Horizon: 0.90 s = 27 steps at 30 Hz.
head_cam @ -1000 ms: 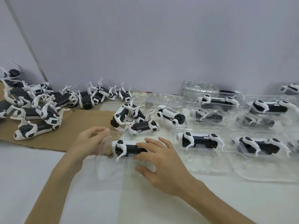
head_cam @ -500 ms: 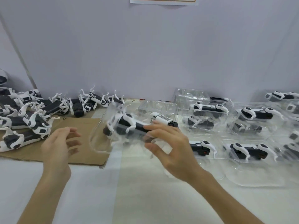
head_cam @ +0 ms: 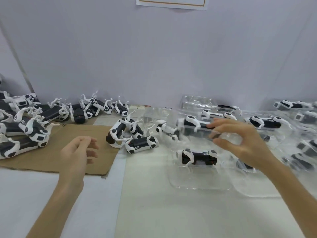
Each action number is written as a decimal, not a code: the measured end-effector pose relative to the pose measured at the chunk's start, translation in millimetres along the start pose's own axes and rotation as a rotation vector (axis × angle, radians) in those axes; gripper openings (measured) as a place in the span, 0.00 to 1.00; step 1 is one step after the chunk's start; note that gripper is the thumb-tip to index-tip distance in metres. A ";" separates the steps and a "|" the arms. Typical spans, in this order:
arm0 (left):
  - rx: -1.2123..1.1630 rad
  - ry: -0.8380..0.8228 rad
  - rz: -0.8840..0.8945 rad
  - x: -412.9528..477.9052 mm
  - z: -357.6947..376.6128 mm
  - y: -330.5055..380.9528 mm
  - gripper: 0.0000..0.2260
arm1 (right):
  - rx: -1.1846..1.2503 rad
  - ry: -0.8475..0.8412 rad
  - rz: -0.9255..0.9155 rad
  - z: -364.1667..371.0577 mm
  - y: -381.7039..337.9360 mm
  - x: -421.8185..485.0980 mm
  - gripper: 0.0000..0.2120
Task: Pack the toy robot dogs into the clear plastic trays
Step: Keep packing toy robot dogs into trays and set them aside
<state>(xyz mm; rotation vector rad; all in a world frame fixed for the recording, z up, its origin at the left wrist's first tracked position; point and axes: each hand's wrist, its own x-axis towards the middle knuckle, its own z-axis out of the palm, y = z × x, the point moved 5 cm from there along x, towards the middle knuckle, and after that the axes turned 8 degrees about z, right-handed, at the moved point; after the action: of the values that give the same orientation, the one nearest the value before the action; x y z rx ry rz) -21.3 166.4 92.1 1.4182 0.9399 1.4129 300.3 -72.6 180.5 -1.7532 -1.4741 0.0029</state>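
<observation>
While the right hand [head_cam: 243, 143] is pinching a clear tray [head_cam: 202, 134] with a toy robot dog [head_cam: 192, 123] seated inside, fingers on top and thumb beneath, it is holding the load above the packed trays [head_cam: 199, 182] at right, probably to set it among them. The left hand [head_cam: 75, 155] is hovering over the cardboard [head_cam: 42, 162] at left, fingers loosely curled and gripping nothing, apparently readying for the loose dogs [head_cam: 139, 145] lying near its right edge.

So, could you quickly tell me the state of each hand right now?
Left hand: open, holding nothing.
Right hand: gripping a clear tray with a toy robot dog inside.
</observation>
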 end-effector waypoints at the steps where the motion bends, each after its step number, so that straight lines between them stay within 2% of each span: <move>1: 0.003 -0.002 0.000 -0.2 0.5 -0.6 0.12 | 0.008 0.017 0.006 -0.3 5.5 -6.3 0.05; 4: 0.009 -0.004 -0.001 -0.7 0.8 -1.6 0.12 | -0.019 0.020 0.015 2.1 17.3 -18.2 0.04; 9: 0.024 -0.041 -0.006 -2.0 4.0 -4.2 0.12 | -0.199 -0.058 0.030 10.4 19.1 -20.5 0.09; 14: 0.070 -0.156 -0.051 -5.9 11.1 -6.5 0.14 | -0.252 -0.167 0.090 6.5 17.9 -14.5 0.07; 17: 0.033 -0.288 -0.189 -10.9 20.3 -9.5 0.14 | -0.252 -0.026 0.041 7.8 4.3 -12.1 0.06; 19: 0.012 -0.386 -0.280 -15.5 28.8 -12.4 0.17 | -0.282 0.107 -0.031 13.2 -13.3 -15.3 0.06; 21: -0.011 -0.463 -0.362 -20.4 33.4 -12.9 0.21 | -0.211 0.143 -0.101 26.6 -35.5 -22.6 0.08; 24: -0.087 -0.551 -0.457 -25.3 33.9 -10.2 0.30 | -0.136 0.040 -0.161 63.3 -64.2 -39.1 0.08; 27: -0.089 -0.607 -0.459 -28.7 28.6 -3.8 0.35 | -0.179 -0.054 -0.171 104.3 -74.9 -57.1 0.08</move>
<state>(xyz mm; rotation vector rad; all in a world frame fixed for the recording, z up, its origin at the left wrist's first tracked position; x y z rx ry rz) 5.8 138.0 81.0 1.3378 0.7251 0.6191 170.7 -61.5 127.4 -1.7727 -1.7049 -0.1770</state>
